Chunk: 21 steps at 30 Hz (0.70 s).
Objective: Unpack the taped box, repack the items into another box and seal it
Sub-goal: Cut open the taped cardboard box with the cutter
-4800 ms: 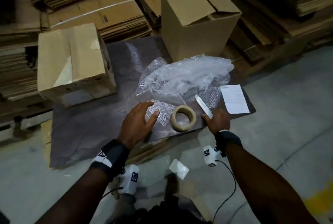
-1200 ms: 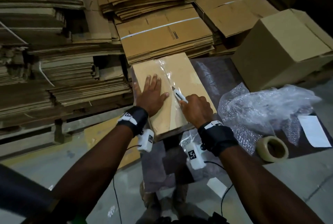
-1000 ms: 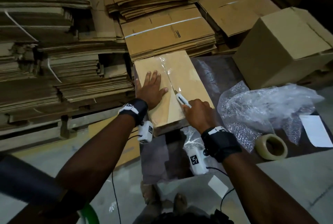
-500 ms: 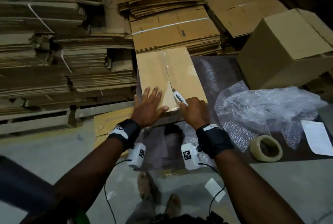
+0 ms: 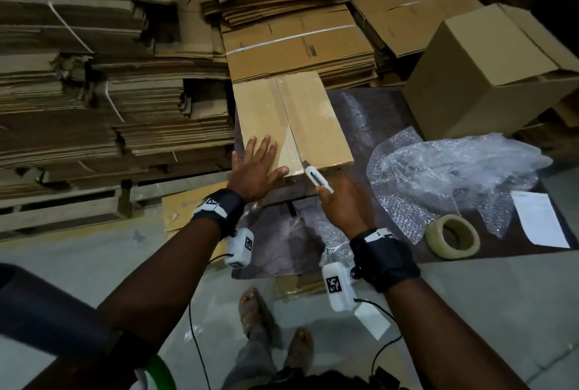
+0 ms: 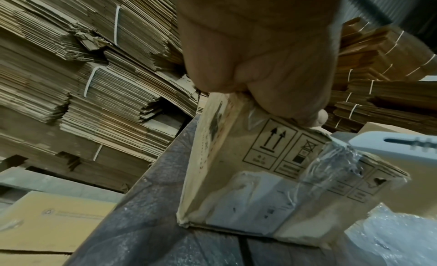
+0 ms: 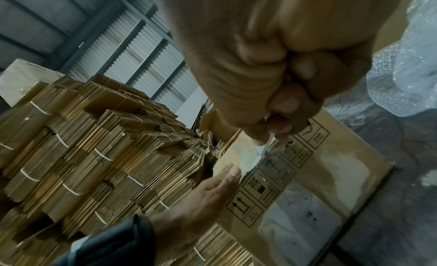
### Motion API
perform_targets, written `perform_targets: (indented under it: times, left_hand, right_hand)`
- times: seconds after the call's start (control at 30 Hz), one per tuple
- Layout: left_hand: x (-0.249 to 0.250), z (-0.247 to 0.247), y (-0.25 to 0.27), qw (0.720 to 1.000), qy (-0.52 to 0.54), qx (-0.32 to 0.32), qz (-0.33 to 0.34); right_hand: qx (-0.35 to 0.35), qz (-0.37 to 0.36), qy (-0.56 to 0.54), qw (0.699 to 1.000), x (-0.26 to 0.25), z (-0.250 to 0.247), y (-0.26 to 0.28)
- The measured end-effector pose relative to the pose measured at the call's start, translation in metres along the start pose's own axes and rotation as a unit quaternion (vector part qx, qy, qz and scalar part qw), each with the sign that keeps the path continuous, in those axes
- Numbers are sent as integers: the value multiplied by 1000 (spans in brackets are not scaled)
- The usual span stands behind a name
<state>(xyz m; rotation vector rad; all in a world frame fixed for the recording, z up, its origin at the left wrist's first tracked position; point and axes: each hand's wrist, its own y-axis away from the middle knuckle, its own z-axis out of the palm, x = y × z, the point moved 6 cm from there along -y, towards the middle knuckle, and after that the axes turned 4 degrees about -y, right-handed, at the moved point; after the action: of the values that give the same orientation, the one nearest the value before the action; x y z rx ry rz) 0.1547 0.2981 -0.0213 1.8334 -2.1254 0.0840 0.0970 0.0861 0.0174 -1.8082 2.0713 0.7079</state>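
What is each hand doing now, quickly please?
Left hand: open, fingers flat, pressing on the taped box.
Right hand: closed around the white cutter, its tip at the box's near edge.

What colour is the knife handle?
White, with a dark slider slot; the knife shows best in the head view.

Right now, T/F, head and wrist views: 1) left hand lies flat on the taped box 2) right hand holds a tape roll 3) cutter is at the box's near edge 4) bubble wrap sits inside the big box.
1) Left hand lies flat on the taped box: true.
2) False: the right hand grips a white cutter; the tape roll lies on the mat.
3) True.
4) False: the bubble wrap lies on the mat beside the big box.
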Motion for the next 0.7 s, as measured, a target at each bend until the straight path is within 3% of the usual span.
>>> perform_targets:
  times: [0.3,0.4,0.5,0.6,0.7]
  left_hand:
    - [1,-2,0,1000,4,4,-1]
    - [4,-4,-1,1000,-8,-5,1]
    - [11,-12,-4,999,-50,-11,-1]
    - [34,-26,-13,994,-85,22,65]
    - [65,-34,-23,985,-40,21,165]
  right_hand:
    - [-13,-8,-21,1000,26,6,28]
    - [19,-42,-109,993,40,8,47]
    - [42,-11,-229,973,59,11,54]
    - [75,33,-321,944,74,23,52]
    - [103,76,-378,917,78,39,55]
